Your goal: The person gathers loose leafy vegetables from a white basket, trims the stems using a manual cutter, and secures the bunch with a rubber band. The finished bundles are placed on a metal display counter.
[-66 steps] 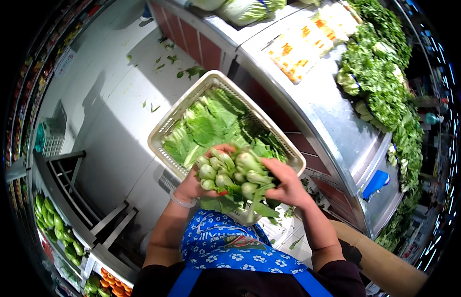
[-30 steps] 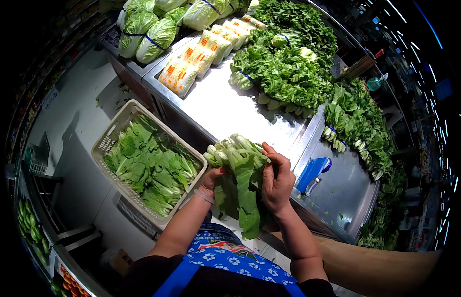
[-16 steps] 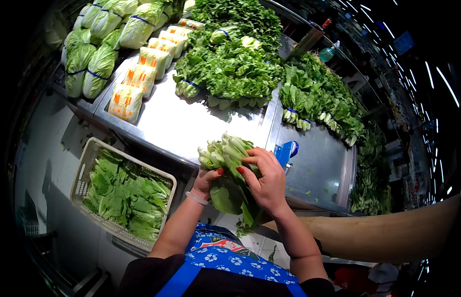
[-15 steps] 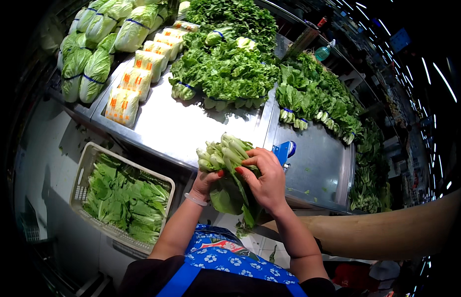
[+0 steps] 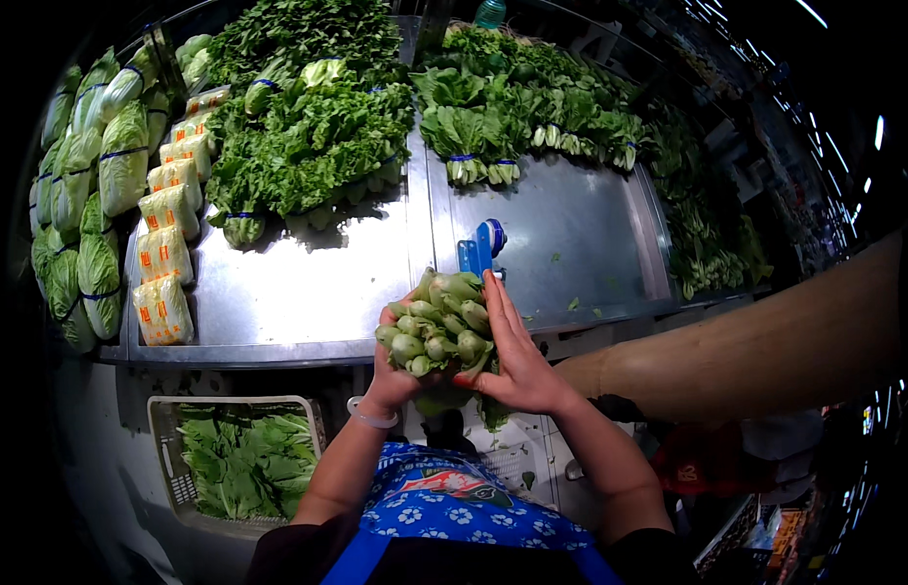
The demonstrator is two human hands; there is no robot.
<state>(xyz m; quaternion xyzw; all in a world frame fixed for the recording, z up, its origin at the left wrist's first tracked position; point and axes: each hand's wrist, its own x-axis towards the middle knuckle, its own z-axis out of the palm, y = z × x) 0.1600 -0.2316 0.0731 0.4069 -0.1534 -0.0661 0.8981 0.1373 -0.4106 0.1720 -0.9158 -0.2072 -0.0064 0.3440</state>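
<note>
Between my two hands is a bunch of leafy greens, its pale green stem ends turned up and its leaves hanging below. My left hand, with a pale bangle at the wrist, cups the bunch's left side. Along the right side lies my right hand, its fingers straight and together, the thumb at the front of the stems. Just beyond the fingertips, on the metal counter, stands a blue tape dispenser.
A plastic crate of loose leafy greens stands below left. On the counter are banded napa cabbages, wrapped white packages, a heap of greens and more banded bunches. A thick tan post is at right.
The bunch has tipped so its stem ends face me more. My right hand's fingers have straightened along its side. The whole view has turned, shifting the counter leftward.
</note>
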